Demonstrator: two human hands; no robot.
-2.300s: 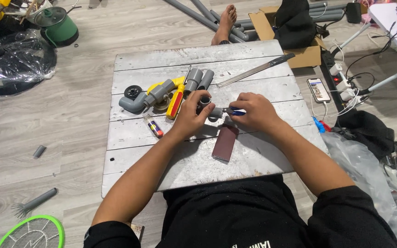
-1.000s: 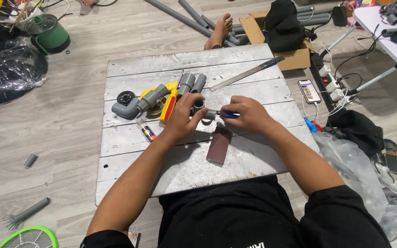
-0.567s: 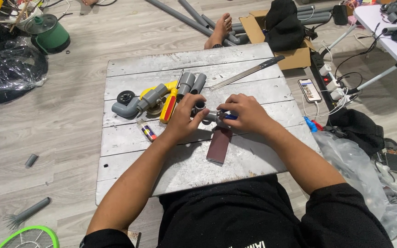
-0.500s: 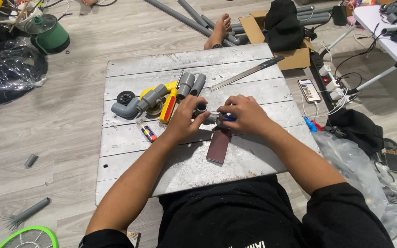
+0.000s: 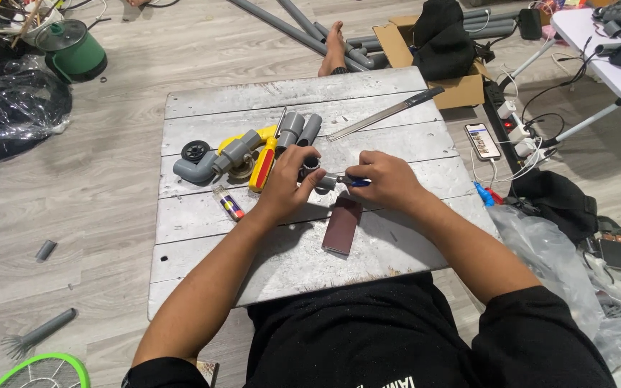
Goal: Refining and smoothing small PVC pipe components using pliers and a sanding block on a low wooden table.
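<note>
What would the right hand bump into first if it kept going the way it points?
Probably the small grey fitting that the left hand holds: the right hand points left, its blue-handled tool already at it.

Two hands (image 5: 289, 183) — one knife (image 5: 386, 115) — one phone (image 5: 482, 141).

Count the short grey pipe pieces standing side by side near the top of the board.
2: the left piece and the right piece stand touching, just beyond the left hand. The hand may hide others.

Both hands (image 5: 339, 179) grip a small grey fitting (image 5: 323, 179) over the board (image 5: 397, 244).
</note>
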